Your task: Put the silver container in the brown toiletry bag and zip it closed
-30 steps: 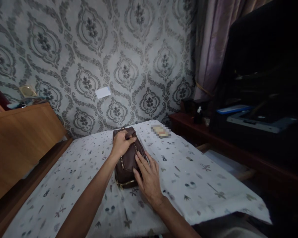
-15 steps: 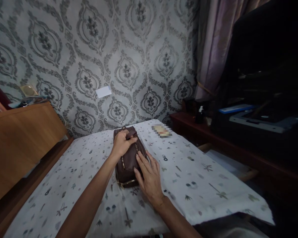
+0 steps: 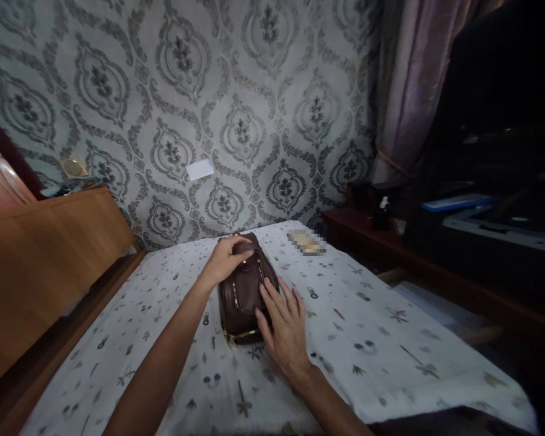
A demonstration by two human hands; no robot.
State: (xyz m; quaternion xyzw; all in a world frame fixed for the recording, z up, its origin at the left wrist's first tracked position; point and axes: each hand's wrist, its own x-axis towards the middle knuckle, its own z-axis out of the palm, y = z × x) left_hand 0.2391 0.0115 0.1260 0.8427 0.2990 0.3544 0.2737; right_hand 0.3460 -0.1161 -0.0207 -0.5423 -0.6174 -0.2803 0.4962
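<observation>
A dark brown leather bag (image 3: pixel 246 291) with gold-coloured zippers lies on the patterned white cloth in front of me. My left hand (image 3: pixel 226 261) is over the bag's far part, thumb and fingers apart, and I see nothing held between them. Its fingertips are close to or touching the leather; which of the two I cannot tell. My right hand (image 3: pixel 285 327) rests with spread, nearly straight fingers along the bag's right side, fingertips on the leather near the right zipper.
White cloth (image 3: pixel 336 369) with small plant prints covers the surface. A pixelated flat item (image 3: pixel 307 241) lies beyond the bag to the right. A wooden panel (image 3: pixel 49 254) borders the left. At right stand a dark red cabinet (image 3: pixel 345 227) and a small bottle (image 3: pixel 382 213).
My left hand has let go of the bag's dark strap and opened its fingers. My right hand stays on the bag's side. The whole view has shifted slightly, moving everything rightward.
</observation>
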